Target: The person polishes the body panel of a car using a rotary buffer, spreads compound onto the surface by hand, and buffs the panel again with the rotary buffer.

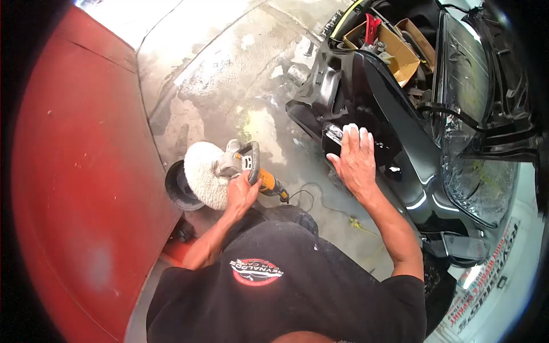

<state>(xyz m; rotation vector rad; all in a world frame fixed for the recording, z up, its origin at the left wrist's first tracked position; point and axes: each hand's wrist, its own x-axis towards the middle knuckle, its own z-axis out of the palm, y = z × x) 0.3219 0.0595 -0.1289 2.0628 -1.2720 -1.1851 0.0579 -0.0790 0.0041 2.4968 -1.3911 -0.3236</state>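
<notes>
My left hand (243, 194) is wrapped around the black loop handle of a polisher (266, 180) with an orange-and-black body. Its fluffy white wool pad (203, 174) faces left, off any panel, at my left side. On the other side, my right hand (358, 157) is stretched out flat over the black car fender (372, 108), fingers extended and holding nothing. White residue coats its fingertips. They appear to rest on the panel, though contact is hard to confirm. White smears show on the glossy black surface around the fingers.
A large red panel (91, 171) curves along the left, with a round black object (178, 188) beside it. Cardboard boxes (403, 60) sit in the car's front opening, near the windshield (466, 74). The power cord (323, 203) trails across the stained concrete floor (229, 63).
</notes>
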